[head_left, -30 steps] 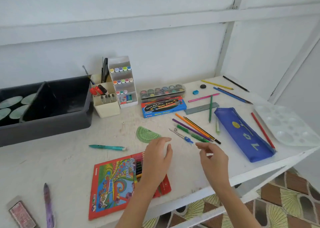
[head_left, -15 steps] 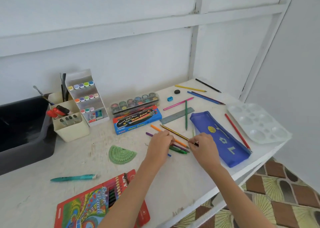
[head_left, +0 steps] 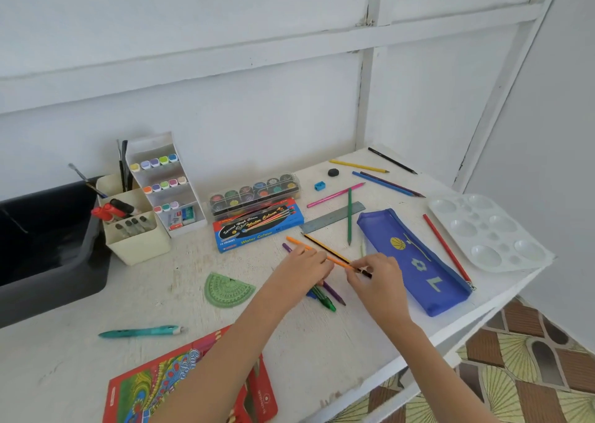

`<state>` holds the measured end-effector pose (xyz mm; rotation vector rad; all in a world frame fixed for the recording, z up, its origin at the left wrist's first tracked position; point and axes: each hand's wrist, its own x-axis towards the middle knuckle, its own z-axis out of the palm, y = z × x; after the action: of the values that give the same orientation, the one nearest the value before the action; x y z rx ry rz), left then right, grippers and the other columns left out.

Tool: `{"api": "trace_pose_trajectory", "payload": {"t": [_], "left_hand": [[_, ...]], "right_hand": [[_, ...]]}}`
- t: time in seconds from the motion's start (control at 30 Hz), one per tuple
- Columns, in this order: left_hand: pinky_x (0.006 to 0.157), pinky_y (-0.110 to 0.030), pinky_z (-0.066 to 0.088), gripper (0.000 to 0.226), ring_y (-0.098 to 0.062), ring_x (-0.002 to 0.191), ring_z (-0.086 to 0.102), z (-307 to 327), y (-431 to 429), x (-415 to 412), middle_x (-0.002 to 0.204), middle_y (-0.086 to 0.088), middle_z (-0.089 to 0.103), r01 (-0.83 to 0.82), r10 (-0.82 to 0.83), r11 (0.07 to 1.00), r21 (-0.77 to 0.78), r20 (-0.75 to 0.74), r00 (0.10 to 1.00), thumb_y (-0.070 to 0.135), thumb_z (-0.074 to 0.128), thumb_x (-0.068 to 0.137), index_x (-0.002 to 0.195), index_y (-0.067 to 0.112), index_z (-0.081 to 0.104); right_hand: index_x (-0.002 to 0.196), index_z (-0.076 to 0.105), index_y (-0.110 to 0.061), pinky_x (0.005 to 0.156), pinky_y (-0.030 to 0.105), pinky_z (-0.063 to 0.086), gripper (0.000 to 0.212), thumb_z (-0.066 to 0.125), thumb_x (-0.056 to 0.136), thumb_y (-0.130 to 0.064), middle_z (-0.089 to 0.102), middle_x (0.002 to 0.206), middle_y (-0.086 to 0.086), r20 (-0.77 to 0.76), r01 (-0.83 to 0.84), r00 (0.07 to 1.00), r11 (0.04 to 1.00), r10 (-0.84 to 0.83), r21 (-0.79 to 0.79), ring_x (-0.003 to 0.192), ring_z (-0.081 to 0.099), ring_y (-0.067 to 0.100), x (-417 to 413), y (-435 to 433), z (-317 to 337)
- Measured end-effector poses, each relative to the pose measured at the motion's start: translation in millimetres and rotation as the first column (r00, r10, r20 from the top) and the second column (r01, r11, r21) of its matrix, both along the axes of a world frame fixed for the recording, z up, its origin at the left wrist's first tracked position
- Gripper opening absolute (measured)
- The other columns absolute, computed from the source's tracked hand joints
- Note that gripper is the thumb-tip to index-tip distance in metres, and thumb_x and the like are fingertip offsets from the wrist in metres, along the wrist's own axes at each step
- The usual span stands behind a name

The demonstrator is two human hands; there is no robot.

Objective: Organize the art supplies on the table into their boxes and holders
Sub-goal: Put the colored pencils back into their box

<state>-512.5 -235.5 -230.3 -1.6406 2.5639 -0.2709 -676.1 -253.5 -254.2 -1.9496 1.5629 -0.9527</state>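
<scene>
Pinching the striped pencil with the right hand, curling the left hand round the orange pencil, mid-bench, just left of the blue pencil case. Might knock the purple pencil underneath, rolling it toward the near edge

One blue fabric pencil case, one white plastic palette, one green half-round protractor, one orange pencil, one yellow-and-black striped pencil.

White wall, patterned floor tiles
</scene>
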Motion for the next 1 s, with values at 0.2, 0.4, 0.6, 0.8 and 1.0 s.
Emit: {"api": "trace_pose_trajectory", "payload": {"t": [0.2,0.4,0.6,0.8,1.0], "left_hand": [[0.064,-0.025,0.046,0.032,-0.015,0.072,0.056,-15,15,5,0.082,0.002,0.058,0.169,-0.158,0.968,-0.186,0.070,0.985,0.007,0.081,0.061,0.085,0.018,0.063],[0.079,-0.029,0.050,0.029,-0.016,0.086,0.061,-21,33,6,0.093,0.001,0.063,0.185,-0.192,0.921,-0.344,0.014,0.981,0.005,0.061,0.081,0.105,0.014,0.048],[0.072,-0.032,0.049,0.018,-0.018,0.079,0.058,11,67,-29,0.091,-0.002,0.061,0.117,-0.221,0.782,-0.612,-0.097,0.970,0.004,0.038,0.098,0.110,0.012,0.049],[0.070,-0.027,0.047,0.026,-0.013,0.082,0.050,15,115,-15,0.098,0.000,0.043,-0.269,-0.070,0.717,-0.644,-0.451,0.890,0.021,0.050,0.097,0.120,0.010,0.055],[0.074,-0.033,0.045,0.040,-0.016,0.082,0.055,27,170,27,0.094,-0.002,0.061,-0.667,0.326,0.723,-0.180,-0.762,0.559,0.040,0.033,0.099,0.112,0.015,0.061]], "right_hand": [[0.084,0.071,-0.021,0.071,0.020,0.054,0.003,0.072,0.082,-0.023,0.071,0.078,-0.006,0.470,0.073,0.872,0.985,-0.138,0.154,0.072,0.065,0.006,-9,7,16],[0.093,0.066,-0.013,0.076,0.024,0.056,0.007,0.065,0.087,-0.016,0.072,0.087,0.004,0.802,0.081,0.558,0.976,-0.213,0.203,0.079,0.070,0.016,-23,14,41],[0.110,0.061,-0.006,0.070,0.023,0.058,0.022,0.062,0.090,-0.015,0.072,0.085,0.005,0.863,0.120,0.444,0.970,-0.243,0.211,0.074,0.071,0.015,-39,22,53],[0.114,0.059,-0.005,0.068,0.024,0.059,0.026,0.062,0.089,-0.012,0.072,0.067,-0.002,0.867,0.027,0.402,0.950,-0.296,0.311,0.065,0.070,0.011,-29,45,37],[0.112,0.059,-0.005,0.065,0.024,0.059,0.024,0.062,0.089,-0.011,0.071,0.081,0.010,0.842,-0.133,0.462,0.917,-0.278,0.376,0.066,0.070,0.015,0,78,22]]}}
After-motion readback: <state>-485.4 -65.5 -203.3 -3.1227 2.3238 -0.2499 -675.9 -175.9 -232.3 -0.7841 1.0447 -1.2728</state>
